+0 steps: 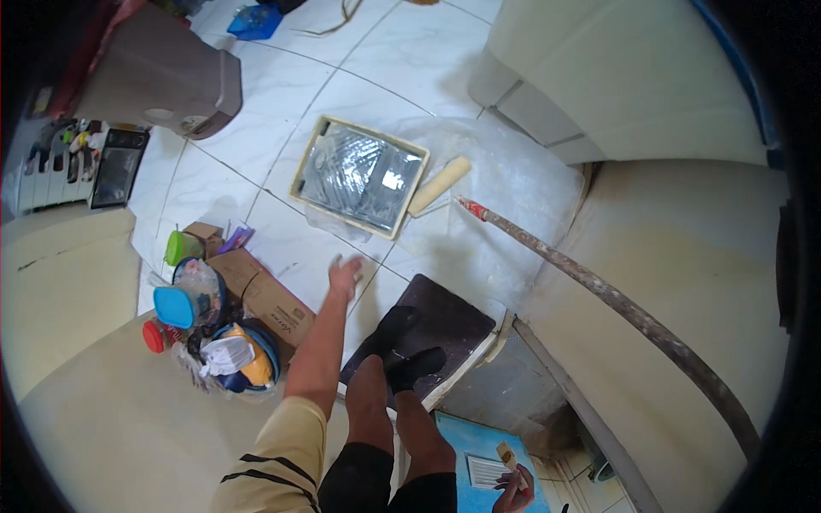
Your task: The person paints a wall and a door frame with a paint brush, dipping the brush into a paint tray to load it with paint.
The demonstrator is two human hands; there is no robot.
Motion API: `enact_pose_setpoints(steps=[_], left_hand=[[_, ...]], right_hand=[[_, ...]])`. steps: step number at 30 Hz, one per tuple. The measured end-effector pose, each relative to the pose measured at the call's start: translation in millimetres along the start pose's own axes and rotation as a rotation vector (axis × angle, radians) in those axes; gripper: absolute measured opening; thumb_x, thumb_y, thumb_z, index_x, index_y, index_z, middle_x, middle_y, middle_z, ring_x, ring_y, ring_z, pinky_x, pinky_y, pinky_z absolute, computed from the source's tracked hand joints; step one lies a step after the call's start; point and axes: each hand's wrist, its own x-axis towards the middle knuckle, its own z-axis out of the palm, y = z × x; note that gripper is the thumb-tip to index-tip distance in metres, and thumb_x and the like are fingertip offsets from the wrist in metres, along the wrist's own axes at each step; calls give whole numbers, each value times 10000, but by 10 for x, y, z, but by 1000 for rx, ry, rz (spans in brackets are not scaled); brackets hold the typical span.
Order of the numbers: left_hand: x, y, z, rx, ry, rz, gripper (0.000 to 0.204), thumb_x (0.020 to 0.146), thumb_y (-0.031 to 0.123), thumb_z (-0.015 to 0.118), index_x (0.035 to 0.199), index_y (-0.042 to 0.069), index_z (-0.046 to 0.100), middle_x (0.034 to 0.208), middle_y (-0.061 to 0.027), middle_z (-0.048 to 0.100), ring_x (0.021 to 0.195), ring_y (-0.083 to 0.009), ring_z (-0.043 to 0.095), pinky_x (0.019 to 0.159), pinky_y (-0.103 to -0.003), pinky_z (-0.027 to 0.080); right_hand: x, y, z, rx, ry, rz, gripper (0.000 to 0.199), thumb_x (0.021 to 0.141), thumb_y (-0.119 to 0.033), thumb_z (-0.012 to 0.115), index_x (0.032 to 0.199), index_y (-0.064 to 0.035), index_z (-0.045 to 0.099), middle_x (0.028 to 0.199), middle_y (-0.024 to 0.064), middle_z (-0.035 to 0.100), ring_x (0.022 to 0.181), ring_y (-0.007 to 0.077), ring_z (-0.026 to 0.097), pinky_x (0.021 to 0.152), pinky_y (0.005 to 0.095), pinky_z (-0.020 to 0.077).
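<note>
My left arm reaches forward, and my left hand [345, 275] hangs in the air over the tiles with its fingers apart and nothing in it. It is nearest to a cardboard box [265, 299] on the floor. Low at the right, my right hand [516, 491] is closed around what looks like a paintbrush [506, 456], its flat tan end pointing up. Ahead of me lies a paint tray [342, 218] lined with shiny clear plastic. Beside it a cream paint roller [440, 186] rests on a plastic sheet [513, 197], near the red tip of a long, paint-spattered pole [599, 286].
My feet, in black socks, stand on a dark-topped platform [462, 321]. Tubs and jars with a blue lid [174, 307] crowd the left side by the box. A grey-brown bin [162, 77] stands at the far left. Pale walls [676, 248] close in on the right.
</note>
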Motion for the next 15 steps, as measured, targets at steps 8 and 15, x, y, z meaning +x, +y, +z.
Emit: enact_pose_setpoints(steps=[8, 15], left_hand=[[-2180, -735, -1564, 1013, 394, 121, 432, 761, 158, 711, 1164, 17, 646, 851, -168, 726, 803, -207, 713, 726, -330, 560], [-3051, -866, -1914, 1087, 348, 191, 386, 787, 301, 690, 1058, 27, 686, 846, -165, 722, 868, -346, 700, 796, -401, 551]], right_hand=[[-46, 74, -385, 14, 45, -63, 297, 998, -208, 521, 1109, 56, 597, 687, 97, 617, 576, 139, 586, 488, 260, 467], [-191, -145, -838, 11, 82, -212, 334, 1003, -270, 545, 1102, 48, 574, 741, 98, 616, 585, 142, 579, 485, 264, 482]])
